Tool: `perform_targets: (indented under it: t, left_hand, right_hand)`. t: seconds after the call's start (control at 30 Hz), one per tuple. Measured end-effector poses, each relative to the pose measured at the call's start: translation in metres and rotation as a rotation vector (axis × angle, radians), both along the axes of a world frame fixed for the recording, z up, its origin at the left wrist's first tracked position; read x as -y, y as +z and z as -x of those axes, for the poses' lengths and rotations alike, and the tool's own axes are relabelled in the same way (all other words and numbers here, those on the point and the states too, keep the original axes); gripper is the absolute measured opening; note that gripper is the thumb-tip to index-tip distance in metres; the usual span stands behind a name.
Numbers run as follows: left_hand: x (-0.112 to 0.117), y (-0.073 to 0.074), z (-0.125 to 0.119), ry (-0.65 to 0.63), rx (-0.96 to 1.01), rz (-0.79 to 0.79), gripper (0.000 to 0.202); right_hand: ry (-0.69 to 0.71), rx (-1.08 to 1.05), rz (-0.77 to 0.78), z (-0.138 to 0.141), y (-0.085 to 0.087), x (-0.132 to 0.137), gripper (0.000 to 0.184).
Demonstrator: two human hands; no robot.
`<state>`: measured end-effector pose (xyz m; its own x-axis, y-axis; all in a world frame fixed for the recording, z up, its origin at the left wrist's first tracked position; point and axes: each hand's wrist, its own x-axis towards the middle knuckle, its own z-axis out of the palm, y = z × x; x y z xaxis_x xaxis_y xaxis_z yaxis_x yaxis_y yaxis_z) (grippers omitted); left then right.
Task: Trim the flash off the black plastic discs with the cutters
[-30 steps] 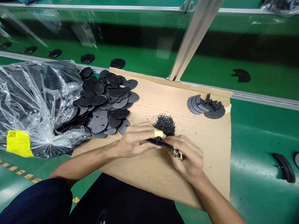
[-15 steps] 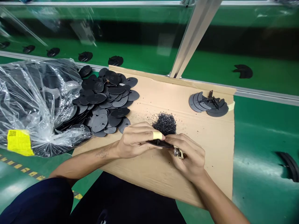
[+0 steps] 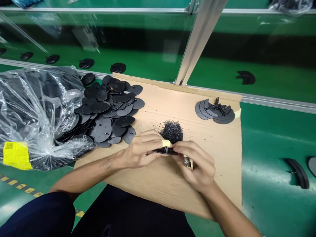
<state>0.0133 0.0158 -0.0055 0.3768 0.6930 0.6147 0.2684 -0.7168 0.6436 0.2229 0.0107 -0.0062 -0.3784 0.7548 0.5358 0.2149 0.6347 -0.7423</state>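
Over the cardboard sheet (image 3: 158, 182), my left hand (image 3: 144, 148) pinches a thin black plastic disc (image 3: 160, 151) with a small upright clip on its face. Yellow tape wraps one finger of that hand. My right hand (image 3: 198, 163) is closed, its thumb and index fingertips at the disc's right edge. A small metal tool with a yellowish wrap (image 3: 188, 162) is tucked inside its curled fingers; its kind is mostly hidden. Just beyond the disc lies a heap of tiny black plastic bits (image 3: 172, 130).
Many black oval discs (image 3: 103, 105) are piled at left beside a clear plastic bag (image 3: 41, 112) with a yellow label. A small stack of black parts (image 3: 214, 111) sits at the cardboard's far right. A metal post (image 3: 201, 39) rises behind. More curved black parts (image 3: 297, 172) lie on the green surface.
The view has shifted slightly. The disc is tipped a little, so its small clip shows more clearly between my fingers. Both hands keep their hold.
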Motion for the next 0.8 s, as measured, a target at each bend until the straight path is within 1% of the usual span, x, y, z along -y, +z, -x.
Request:
perform_targets:
  t: [0.1, 0.17, 0.27, 0.3, 0.37, 0.43, 0.5, 0.6, 0.8]
  left_hand:
    - [0.000, -0.002, 0.000, -0.003, -0.029, -0.018, 0.017]
    - [-0.001, -0.002, 0.000, -0.003, -0.035, 0.014, 0.021]
    - [-0.002, -0.001, 0.002, 0.040, -0.060, 0.076, 0.023]
    - [-0.002, 0.000, 0.003, 0.050, -0.075, 0.084, 0.023]
    - [-0.003, 0.001, 0.005, 0.040, -0.095, 0.084, 0.021]
    - [-0.003, 0.001, 0.006, 0.008, -0.092, 0.085, 0.021]
    - [-0.002, 0.000, 0.006, -0.013, -0.081, 0.099, 0.020]
    - [-0.002, -0.002, 0.005, -0.028, -0.072, 0.113, 0.019]
    - [-0.003, -0.002, 0.005, -0.062, -0.065, 0.088, 0.018]
  right_hand:
    - [0.006, 0.001, 0.001, -0.001, 0.003, 0.000, 0.026]
    - [-0.001, -0.015, 0.018, -0.003, 0.006, -0.002, 0.025]
    - [-0.070, -0.021, 0.023, -0.007, 0.006, -0.009, 0.024]
    - [-0.106, 0.011, 0.008, -0.008, 0.006, -0.011, 0.024]
    - [-0.161, 0.143, -0.045, -0.011, 0.003, -0.014, 0.024]
    - [-0.156, 0.303, -0.111, -0.012, -0.001, -0.015, 0.023]
    - [-0.116, 0.410, -0.165, -0.012, -0.004, -0.015, 0.019]
    - [-0.082, 0.475, -0.195, -0.012, -0.006, -0.013, 0.015]
    - [-0.101, 0.540, -0.198, -0.015, -0.004, -0.011, 0.015]
